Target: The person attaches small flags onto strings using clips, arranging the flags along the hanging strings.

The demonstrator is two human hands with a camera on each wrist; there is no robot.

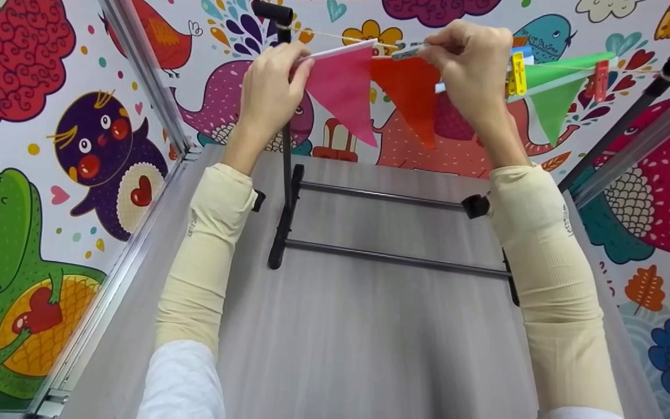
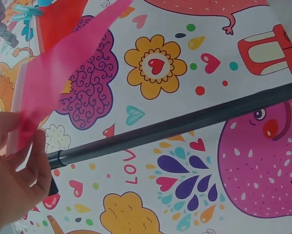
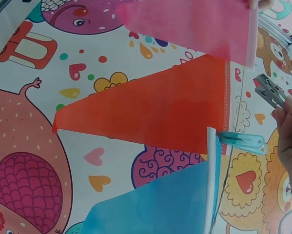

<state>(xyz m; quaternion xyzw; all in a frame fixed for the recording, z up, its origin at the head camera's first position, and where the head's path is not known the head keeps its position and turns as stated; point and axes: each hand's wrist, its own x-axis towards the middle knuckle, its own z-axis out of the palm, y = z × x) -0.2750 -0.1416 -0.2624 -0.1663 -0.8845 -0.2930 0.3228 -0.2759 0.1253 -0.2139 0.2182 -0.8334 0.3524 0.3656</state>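
Note:
At the left of the string (image 1: pixel 332 36), my left hand (image 1: pixel 271 87) pinches a pink pennant (image 1: pixel 346 87) by one end of its white-hemmed top edge. My right hand (image 1: pixel 477 70) pinches a grey clothespin (image 3: pixel 270 91), apart from the pennants in the right wrist view. Between the hands hangs an orange-red pennant (image 3: pixel 155 107). A teal clothespin (image 3: pixel 243 141) grips its top edge where a blue pennant (image 3: pixel 155 200) meets it. Farther right a green pennant (image 1: pixel 556 110) hangs with a yellow clothespin (image 1: pixel 517 74) and a red clothespin (image 1: pixel 601 81) near its ends.
The string runs between the posts of a black rack; its left post (image 1: pixel 287 157) stands beside my left forearm. Two lower bars (image 1: pixel 381 198) cross above the grey wood-look surface (image 1: pixel 358 326). Walls with cartoon prints (image 1: pixel 108 157) enclose the back and sides.

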